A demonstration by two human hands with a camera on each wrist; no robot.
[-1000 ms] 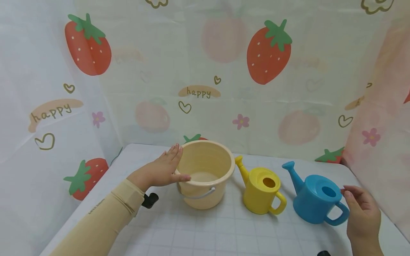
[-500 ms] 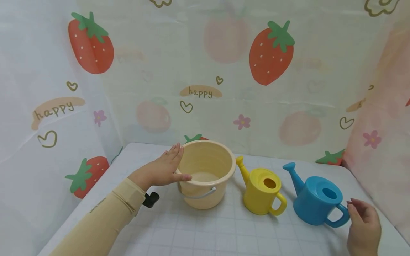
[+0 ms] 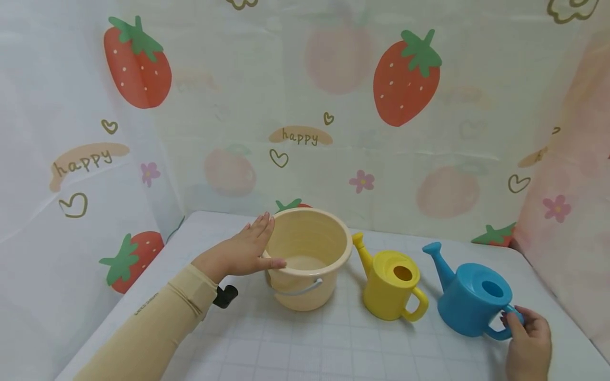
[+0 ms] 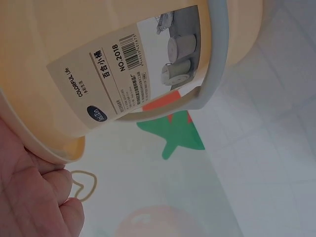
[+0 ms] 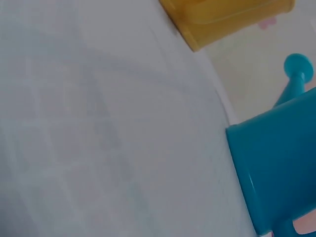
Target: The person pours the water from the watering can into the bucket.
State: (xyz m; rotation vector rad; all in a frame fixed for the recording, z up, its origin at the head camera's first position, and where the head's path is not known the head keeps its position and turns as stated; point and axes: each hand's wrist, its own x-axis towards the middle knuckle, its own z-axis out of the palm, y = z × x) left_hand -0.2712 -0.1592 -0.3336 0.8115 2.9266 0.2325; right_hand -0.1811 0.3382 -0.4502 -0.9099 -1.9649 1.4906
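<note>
1. The cream bucket (image 3: 305, 302) is the landmark; it stands upright on the white table (image 3: 286, 349), its grey bail (image 3: 315, 284) hanging down its near side.
2. The blue watering can (image 3: 469, 304) stands well to the bucket's right, spout on the side towards it; the yellow watering can (image 3: 383, 296) stands between them, nearer the bucket.
3. The right hand (image 3: 530, 344), farthest right of the bucket, has thumb and fingers closed round the blue can's handle; the right wrist view does not show this grip.
4. The left hand (image 3: 238, 254) lies at the bucket's left rim, fingers straight, thumb spread over the near edge; it steadies rather than clasps.
5. Good handling, I judge: seat the fingers fully through the loop; keep the can level; press the bucket lightly.
</note>
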